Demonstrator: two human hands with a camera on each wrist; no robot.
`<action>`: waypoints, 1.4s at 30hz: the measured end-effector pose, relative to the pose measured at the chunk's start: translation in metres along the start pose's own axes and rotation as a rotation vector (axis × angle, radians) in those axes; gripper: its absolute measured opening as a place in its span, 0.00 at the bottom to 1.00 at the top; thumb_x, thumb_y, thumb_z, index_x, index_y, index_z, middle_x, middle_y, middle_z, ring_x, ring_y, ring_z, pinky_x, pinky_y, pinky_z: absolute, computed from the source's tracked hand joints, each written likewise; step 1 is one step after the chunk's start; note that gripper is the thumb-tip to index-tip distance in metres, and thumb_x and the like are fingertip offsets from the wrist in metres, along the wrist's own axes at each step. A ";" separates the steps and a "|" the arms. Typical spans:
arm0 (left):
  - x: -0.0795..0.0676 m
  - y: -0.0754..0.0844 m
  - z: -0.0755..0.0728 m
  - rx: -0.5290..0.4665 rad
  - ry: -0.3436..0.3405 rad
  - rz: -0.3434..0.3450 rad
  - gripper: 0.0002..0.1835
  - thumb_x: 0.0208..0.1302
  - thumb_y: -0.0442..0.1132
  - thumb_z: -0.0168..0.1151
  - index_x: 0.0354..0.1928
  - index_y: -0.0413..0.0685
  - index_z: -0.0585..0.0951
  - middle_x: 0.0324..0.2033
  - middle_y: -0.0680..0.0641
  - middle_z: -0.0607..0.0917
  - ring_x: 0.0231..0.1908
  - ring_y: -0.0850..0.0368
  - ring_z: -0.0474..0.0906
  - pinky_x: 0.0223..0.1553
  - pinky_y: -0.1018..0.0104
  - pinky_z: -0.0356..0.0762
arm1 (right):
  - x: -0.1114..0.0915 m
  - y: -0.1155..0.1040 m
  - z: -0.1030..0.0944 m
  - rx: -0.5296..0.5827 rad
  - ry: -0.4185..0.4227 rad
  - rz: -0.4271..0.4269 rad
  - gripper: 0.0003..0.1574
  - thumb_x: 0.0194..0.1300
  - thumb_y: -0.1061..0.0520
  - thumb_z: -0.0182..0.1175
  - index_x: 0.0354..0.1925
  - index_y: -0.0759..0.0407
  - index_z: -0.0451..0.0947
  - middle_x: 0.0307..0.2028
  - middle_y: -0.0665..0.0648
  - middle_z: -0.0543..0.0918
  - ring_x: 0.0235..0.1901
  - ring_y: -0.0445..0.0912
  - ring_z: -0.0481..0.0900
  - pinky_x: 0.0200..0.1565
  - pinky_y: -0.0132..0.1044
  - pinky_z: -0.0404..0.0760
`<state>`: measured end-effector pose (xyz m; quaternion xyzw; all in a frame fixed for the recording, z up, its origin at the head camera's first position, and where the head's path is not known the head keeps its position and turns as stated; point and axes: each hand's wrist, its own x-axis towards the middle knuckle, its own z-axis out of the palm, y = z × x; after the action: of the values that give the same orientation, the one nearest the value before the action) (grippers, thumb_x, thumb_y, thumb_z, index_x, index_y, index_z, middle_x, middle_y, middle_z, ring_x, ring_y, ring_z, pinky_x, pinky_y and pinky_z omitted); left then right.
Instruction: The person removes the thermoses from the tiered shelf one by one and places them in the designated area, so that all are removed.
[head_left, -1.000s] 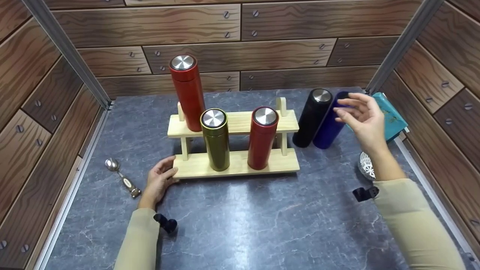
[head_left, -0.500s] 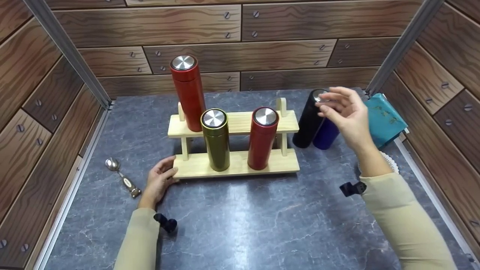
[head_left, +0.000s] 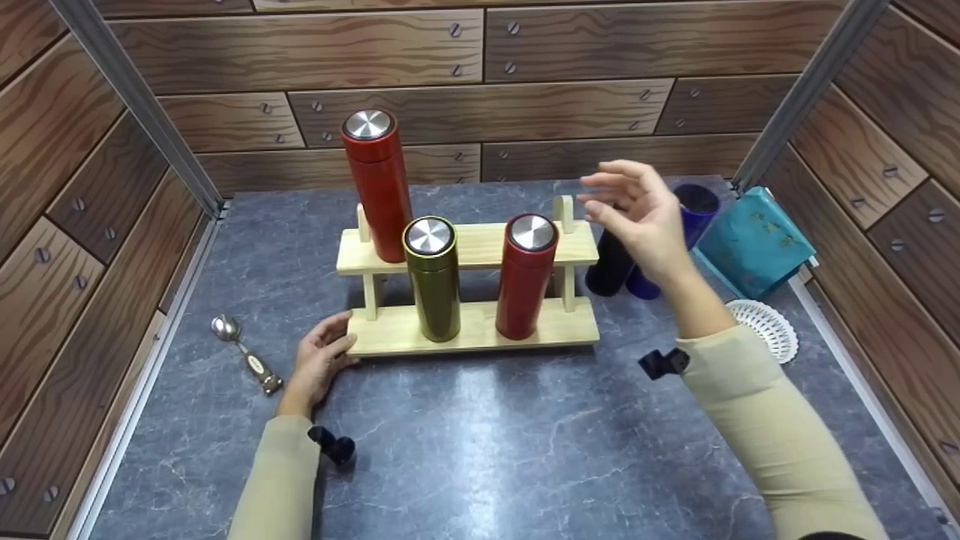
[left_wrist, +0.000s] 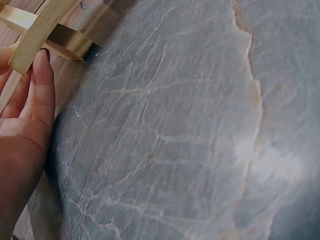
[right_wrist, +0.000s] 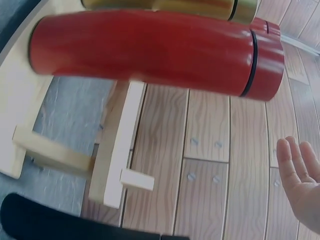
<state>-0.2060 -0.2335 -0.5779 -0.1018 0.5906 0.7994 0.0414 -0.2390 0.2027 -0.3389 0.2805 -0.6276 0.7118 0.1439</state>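
The two-tier pale wooden rack (head_left: 476,322) looks part filled: a red metal bottle (head_left: 381,195) on top at eleven o'clock, a dark-red metal cylinder (head_left: 526,285) and olive-green metal cylinder (head_left: 436,300) below. A black cylindrical bottle (head_left: 609,271) and deep-blue cylinder (head_left: 694,223) stand outside at two, apparently left over. The left hand (head_left: 319,361) pinches the rack's eight-o'clock end; the right hand (head_left: 639,217) hovers, loosely spread, empty.

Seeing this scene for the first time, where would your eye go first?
Probably to the bright red flask standing highest, at the left of the wooden rack, above the olive-green flask and darker red flask on its lower tier. Next, perhaps, to the right hand, raised and holding nothing, partly hiding the black flask in the head view. The left hand grips the rack's near left end.
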 end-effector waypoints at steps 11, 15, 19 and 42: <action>-0.001 0.001 0.000 0.008 -0.002 0.016 0.28 0.57 0.29 0.63 0.61 0.40 0.69 0.52 0.45 0.74 0.37 0.56 0.77 0.29 0.63 0.80 | 0.014 0.002 0.035 0.031 -0.025 0.019 0.28 0.55 0.73 0.62 0.54 0.70 0.66 0.46 0.70 0.77 0.44 0.63 0.77 0.40 0.46 0.81; -0.001 0.001 0.000 0.009 -0.003 0.016 0.28 0.57 0.29 0.63 0.61 0.41 0.69 0.52 0.45 0.74 0.36 0.56 0.78 0.28 0.64 0.80 | 0.020 0.000 0.047 0.036 -0.040 0.017 0.28 0.55 0.73 0.61 0.55 0.70 0.66 0.46 0.70 0.77 0.43 0.64 0.76 0.41 0.47 0.81; -0.001 0.000 -0.001 -0.001 -0.003 0.007 0.28 0.57 0.29 0.63 0.61 0.42 0.69 0.53 0.45 0.74 0.37 0.56 0.77 0.28 0.66 0.79 | 0.026 0.000 0.059 0.042 -0.051 0.009 0.28 0.54 0.73 0.62 0.54 0.70 0.67 0.46 0.69 0.77 0.43 0.64 0.76 0.42 0.46 0.81; -0.001 0.000 0.001 -0.047 0.002 0.002 0.27 0.57 0.28 0.63 0.60 0.41 0.70 0.54 0.44 0.74 0.37 0.56 0.77 0.28 0.64 0.80 | 0.060 0.000 0.136 0.003 -0.144 0.048 0.31 0.53 0.70 0.65 0.54 0.69 0.67 0.45 0.63 0.79 0.44 0.55 0.79 0.46 0.44 0.79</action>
<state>-0.2049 -0.2326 -0.5768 -0.1030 0.5718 0.8131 0.0377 -0.2576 0.0619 -0.2961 0.3161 -0.6418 0.6940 0.0807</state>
